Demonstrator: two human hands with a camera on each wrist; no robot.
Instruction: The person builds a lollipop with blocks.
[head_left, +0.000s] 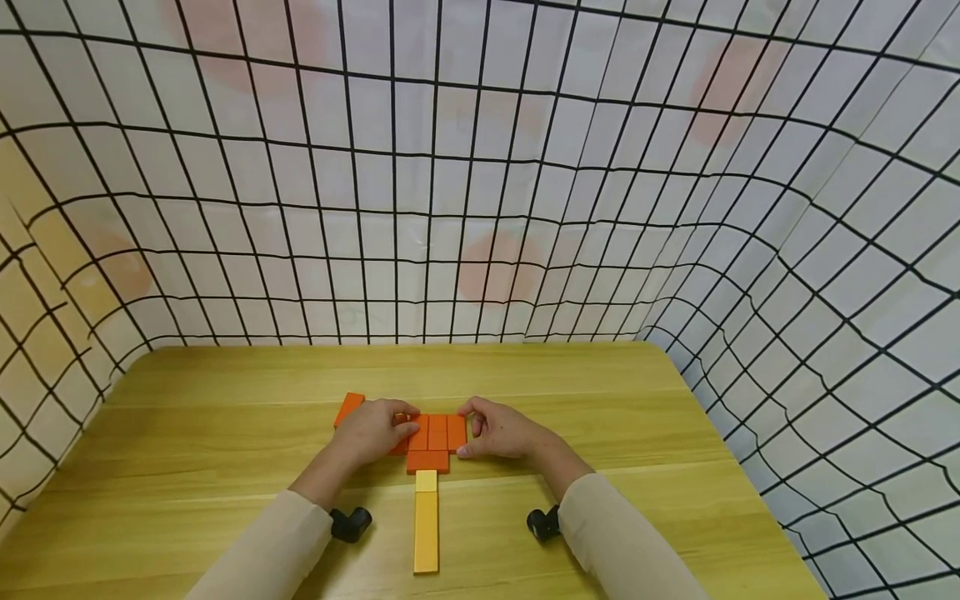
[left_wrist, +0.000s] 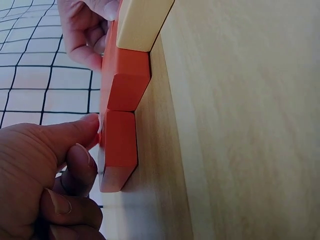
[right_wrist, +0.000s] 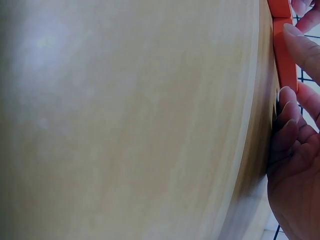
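Several orange blocks (head_left: 438, 432) lie side by side in a row on the table, with one orange block (head_left: 427, 462) set crosswise under them. My left hand (head_left: 372, 432) bends over the row's left part, thumb and index finger holding an orange block (head_left: 417, 435) there; its other fingers are curled, as the left wrist view shows, and partly hide the leftmost block. At the row's right end my right hand (head_left: 504, 427) pinches the last orange block (right_wrist: 285, 55), index finger at its far corner and thumb at its near one. The blocks lie flat, touching.
Below the crosswise block, a short pale yellow block (head_left: 426, 481) and a long yellow block (head_left: 426, 533) continue in line. Another orange block (head_left: 348, 407) lies tilted beyond my left hand. Black netting (head_left: 435, 212) surrounds the wooden table (head_left: 637, 467) at back and sides.
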